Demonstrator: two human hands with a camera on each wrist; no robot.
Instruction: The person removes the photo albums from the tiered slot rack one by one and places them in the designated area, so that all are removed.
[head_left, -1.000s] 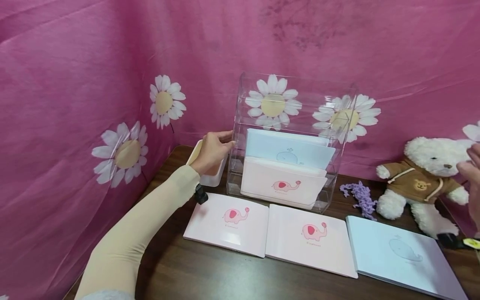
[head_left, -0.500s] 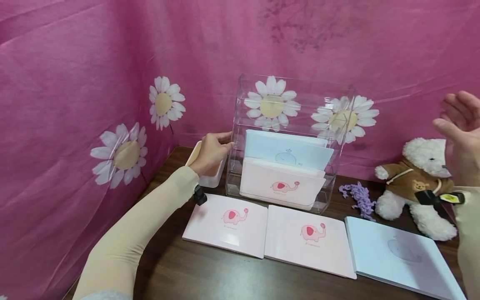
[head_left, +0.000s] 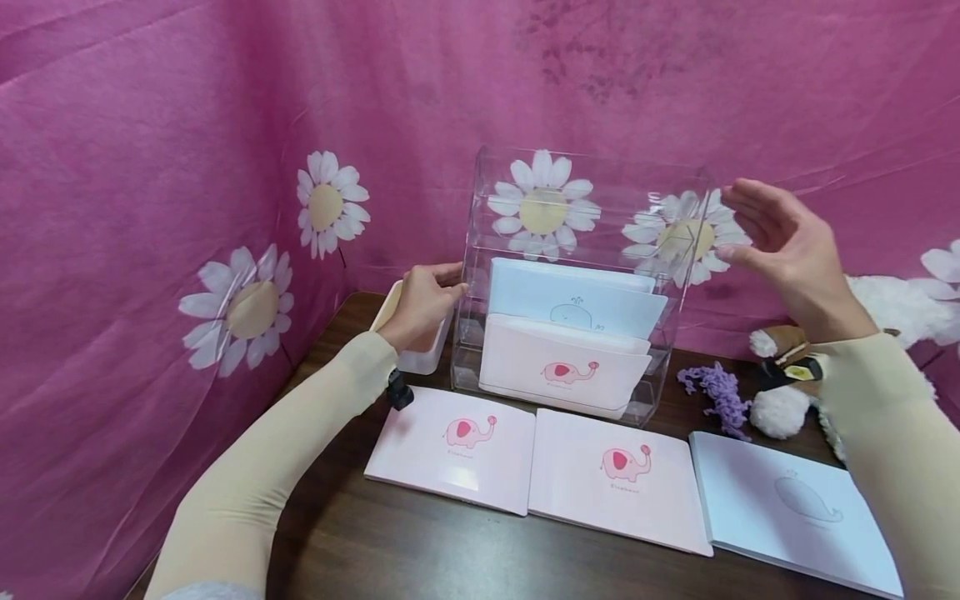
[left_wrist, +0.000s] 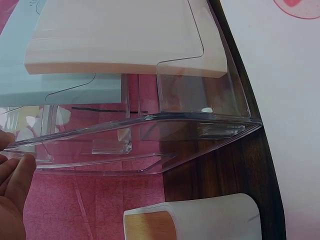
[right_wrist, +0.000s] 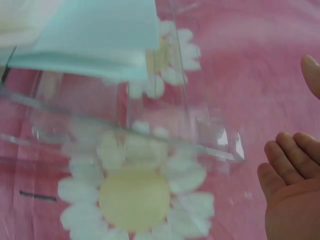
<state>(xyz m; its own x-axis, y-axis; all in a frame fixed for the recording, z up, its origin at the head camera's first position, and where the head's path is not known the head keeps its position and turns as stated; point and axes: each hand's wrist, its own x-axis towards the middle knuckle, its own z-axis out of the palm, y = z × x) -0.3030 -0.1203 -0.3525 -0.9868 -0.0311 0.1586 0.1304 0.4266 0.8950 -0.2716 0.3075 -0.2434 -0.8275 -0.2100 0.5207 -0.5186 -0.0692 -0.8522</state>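
Observation:
A clear acrylic display rack (head_left: pixel 577 204) stands upright on the table, with a blue whale booklet (head_left: pixel 573 292) and a pink elephant booklet (head_left: pixel 564 367) in its tiers. Thumb and fingers of my left hand (head_left: pixel 422 304) hold the rack's left side; in the left wrist view its fingers (left_wrist: pixel 19 182) are partly cut off at the frame's edge. Off the rack's right side, my right hand (head_left: pixel 787 250) is raised with fingers loosely extended and nothing held. The right wrist view has that palm (right_wrist: pixel 295 205) apart from the rack.
In front of the rack lie two pink elephant booklets (head_left: pixel 468 450) and a blue whale booklet (head_left: pixel 806 512) in a row. A white container (head_left: pixel 423 360) stands beside the left hand. Purple yarn (head_left: pixel 718 400) and a plush bear (head_left: pixel 780 412), partly behind the right arm, are at right.
My right hand has come in from the right edge and moved left, up to near the rack's right side. My left hand has stayed at the rack.

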